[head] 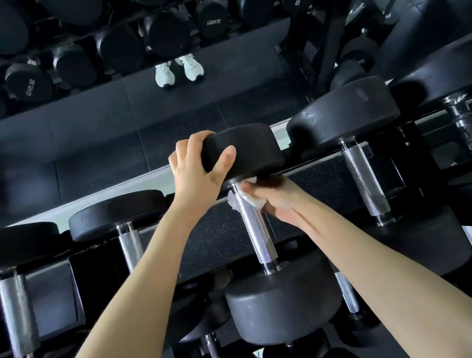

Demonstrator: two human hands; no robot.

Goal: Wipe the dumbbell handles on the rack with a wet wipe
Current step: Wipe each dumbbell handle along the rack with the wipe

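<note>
Nearest the camera sits the near head (283, 300) of the dumbbell being worked on, resting on the rack (207, 240) with its knurled steel handle (258, 234) running away from the viewer. Most of that handle is bare. Up at its far end the right hand (279, 199) holds the wet wipe (248, 200), fingers curled round the bar so the white wipe is pressed against the metal; wrapping it this way likely lets one stroke clean the whole circumference. Just beyond, the left hand (196, 173) clasps the far head (245, 148), fingers over its top and thumb on the face, probably to stop the weight rolling or to turn it under the wipe. The stroke seems to be at the top of the handle, with the length toward the near head left to cover. Neighbouring handles (366, 181) lie to either side. Farther back, a mirror (94, 134) reflects more dumbbells and a pair of pale shoes (179, 70).
</note>
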